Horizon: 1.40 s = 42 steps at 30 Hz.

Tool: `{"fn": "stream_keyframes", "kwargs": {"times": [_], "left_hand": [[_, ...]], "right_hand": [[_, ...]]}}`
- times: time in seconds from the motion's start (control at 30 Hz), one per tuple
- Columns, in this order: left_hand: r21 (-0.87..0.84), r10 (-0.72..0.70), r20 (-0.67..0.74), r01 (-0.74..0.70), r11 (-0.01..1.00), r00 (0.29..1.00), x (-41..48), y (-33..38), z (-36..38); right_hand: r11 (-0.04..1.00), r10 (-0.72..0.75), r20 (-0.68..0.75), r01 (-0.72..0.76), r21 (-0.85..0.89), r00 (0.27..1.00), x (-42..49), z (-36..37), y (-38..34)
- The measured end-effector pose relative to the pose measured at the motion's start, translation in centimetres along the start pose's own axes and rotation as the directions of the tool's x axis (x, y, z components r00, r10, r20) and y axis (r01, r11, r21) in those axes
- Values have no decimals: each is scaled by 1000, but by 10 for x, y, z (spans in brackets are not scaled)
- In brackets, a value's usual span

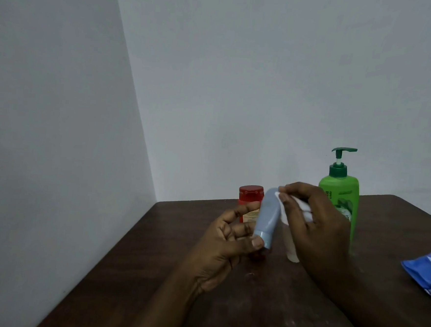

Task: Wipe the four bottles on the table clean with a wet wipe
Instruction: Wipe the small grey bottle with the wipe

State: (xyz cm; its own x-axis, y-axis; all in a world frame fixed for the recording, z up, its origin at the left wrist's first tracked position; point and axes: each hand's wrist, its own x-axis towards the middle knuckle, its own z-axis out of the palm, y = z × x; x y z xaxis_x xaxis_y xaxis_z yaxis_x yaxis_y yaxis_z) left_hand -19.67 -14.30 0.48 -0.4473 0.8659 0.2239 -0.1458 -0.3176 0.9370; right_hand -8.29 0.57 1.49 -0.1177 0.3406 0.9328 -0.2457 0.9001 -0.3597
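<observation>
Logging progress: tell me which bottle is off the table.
The blue-grey tube, held up by the left hand; the red-capped bottle, green pump bottle and pale bottle stand on the table.

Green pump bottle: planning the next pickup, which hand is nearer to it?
Right. The right hand, pinching the wet wipe, is in front of the green pump bottle; the left hand grips the blue tube farther left.

Light is dim, flat and cool, giving the walls (266, 77) a grey-blue cast; the left wall reads slightly brighter. The dark table (150, 273) holds little detail, with a faint sheen near its middle. My left hand (225, 243) and right hand (317, 229) are underexposed. The blue tube (269, 215) I hold and the wet wipe (284, 215) are soft with blur. Wide-angle distortion slants the wall corner and table edges.
</observation>
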Motion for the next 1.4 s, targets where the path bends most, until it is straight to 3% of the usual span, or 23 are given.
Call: {"fn": "stream_keyframes", "kwargs": {"times": [0.13, 0.2, 0.43, 0.63, 0.7, 0.73, 0.8, 0.87, 1.07, 1.27, 1.4], "left_hand": [[51, 19, 13, -20, 998, 1000, 1, 0, 0], [63, 31, -9, -30, 998, 999, 1, 1, -1], [33, 115, -129, -112, 993, 985, 3, 1, -8], [-161, 189, -324, -251, 955, 927, 7, 15, -20], [-50, 213, -421, -257, 965, 882, 9, 19, -31], [115, 246, -466, -217, 969, 850, 9, 20, -35], [497, 309, -483, -34, 867, 820, 8, 19, -45], [667, 282, -430, 90, 740, 858, 8, 12, -54], [813, 105, -325, 221, 538, 940, 11, -14, -65], [792, 85, -356, 251, 557, 931, 15, -19, -74], [788, 99, -382, 267, 554, 919, 17, -23, -79]], "right_hand": [[999, 45, -15, -45, 9, 999, 4, -3, 6], [1000, 2, 9, -2, -11, 1000, 1, -1, 7], [990, -134, 299, 115, 82, 945, -17, 15, 1], [991, -124, 381, 98, 86, 916, -11, 8, 9], [995, -95, 329, 85, 46, 940, -8, 6, 12], [997, -80, 296, 76, 26, 952, -6, 5, 13], [999, -44, 226, 45, 2, 973, -3, 2, 13], [1000, 4, 164, -5, 4, 986, -1, -1, 13], [998, 50, 25, -51, 35, 998, 11, -11, 16], [999, 33, -60, -33, -2, 998, 25, -23, 29], [999, 36, -33, -37, -29, 999, 23, -20, 34]]}}
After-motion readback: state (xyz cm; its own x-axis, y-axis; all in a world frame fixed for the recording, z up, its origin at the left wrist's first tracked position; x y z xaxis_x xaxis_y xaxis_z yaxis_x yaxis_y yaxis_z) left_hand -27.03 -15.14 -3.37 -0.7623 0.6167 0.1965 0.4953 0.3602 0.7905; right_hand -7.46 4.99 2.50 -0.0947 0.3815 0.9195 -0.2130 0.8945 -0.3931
